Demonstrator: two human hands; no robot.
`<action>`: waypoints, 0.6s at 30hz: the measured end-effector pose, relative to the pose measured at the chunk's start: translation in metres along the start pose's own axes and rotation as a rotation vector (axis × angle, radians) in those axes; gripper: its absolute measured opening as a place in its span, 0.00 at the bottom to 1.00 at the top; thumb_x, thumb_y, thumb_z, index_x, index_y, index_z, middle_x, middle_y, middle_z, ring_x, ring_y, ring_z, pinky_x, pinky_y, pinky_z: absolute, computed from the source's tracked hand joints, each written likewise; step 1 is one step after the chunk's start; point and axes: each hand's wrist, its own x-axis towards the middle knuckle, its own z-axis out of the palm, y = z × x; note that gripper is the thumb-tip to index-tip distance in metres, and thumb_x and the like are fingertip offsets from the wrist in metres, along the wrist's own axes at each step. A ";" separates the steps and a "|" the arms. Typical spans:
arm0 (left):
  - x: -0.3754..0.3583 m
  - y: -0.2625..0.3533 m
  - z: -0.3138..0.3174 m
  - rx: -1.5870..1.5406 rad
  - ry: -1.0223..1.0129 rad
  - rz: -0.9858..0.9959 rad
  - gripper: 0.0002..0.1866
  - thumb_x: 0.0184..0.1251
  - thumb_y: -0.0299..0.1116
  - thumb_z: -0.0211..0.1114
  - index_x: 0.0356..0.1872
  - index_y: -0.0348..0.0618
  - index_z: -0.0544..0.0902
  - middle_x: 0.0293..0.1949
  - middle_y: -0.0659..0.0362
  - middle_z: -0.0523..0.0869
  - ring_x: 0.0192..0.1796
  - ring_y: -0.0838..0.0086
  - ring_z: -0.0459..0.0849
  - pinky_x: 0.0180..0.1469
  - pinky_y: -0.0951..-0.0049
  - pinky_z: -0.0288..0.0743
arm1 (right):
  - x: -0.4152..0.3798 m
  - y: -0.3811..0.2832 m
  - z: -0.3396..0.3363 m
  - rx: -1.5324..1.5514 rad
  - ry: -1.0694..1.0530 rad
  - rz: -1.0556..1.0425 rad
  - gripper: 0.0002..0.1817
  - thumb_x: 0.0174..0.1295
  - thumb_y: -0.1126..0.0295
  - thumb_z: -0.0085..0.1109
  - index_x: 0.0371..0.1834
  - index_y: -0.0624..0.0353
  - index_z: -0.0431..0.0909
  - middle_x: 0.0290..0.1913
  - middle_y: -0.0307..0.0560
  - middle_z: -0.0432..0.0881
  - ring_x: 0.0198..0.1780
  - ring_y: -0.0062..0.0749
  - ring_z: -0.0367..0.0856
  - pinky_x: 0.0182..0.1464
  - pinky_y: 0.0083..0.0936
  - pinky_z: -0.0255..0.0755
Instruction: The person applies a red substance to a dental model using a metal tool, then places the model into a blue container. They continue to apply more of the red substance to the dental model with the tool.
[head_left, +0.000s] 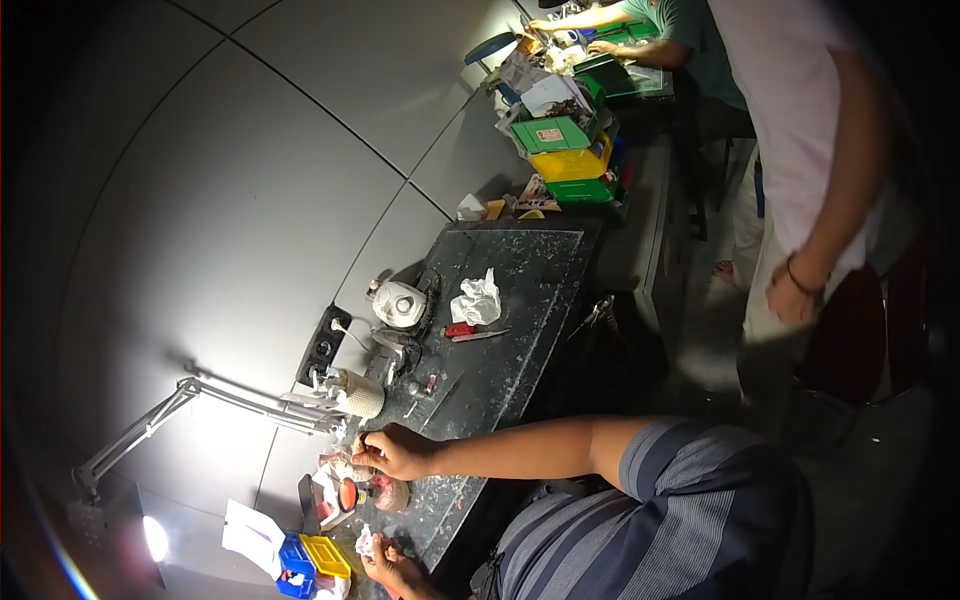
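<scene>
At the lower edge of the view, my left hand (393, 572) is closed on a small pink-and-white piece (366, 543) that resembles a dental model. My right hand (402, 453) reaches across the dark workbench (440, 515), its fingers pinched together. What they hold is too small to make out. Just below that hand stands a jar (388, 493) with pinkish-red stains. Beside the jar is a round orange-red item with a dark rim (348, 494). An open box (322, 503) with red and white contents lies further toward the wall.
A lit desk lamp (155, 537) hangs by the wall. Blue (296, 566) and yellow bins (326, 556) stand near my left hand. Along the bench are a beige cylinder (358, 393), a white device (401, 305), crumpled paper (477, 299) and a red-handled knife (459, 330). A person (800, 170) stands nearby.
</scene>
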 end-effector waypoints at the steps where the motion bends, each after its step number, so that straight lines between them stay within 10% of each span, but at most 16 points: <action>1: -0.001 0.000 0.001 0.000 0.000 -0.001 0.10 0.67 0.23 0.70 0.44 0.41 0.79 0.33 0.60 0.85 0.30 0.77 0.82 0.32 0.79 0.75 | 0.000 0.003 0.002 0.005 0.010 -0.014 0.13 0.72 0.63 0.63 0.36 0.65 0.80 0.28 0.54 0.85 0.31 0.39 0.87 0.33 0.33 0.74; 18: -0.011 0.006 0.007 -0.005 -0.082 0.019 0.19 0.66 0.18 0.67 0.57 0.30 0.74 0.50 0.44 0.87 0.52 0.61 0.88 0.54 0.68 0.82 | -0.001 0.004 0.002 -0.084 -0.033 -0.048 0.13 0.71 0.63 0.62 0.35 0.63 0.82 0.29 0.55 0.86 0.33 0.50 0.88 0.36 0.36 0.77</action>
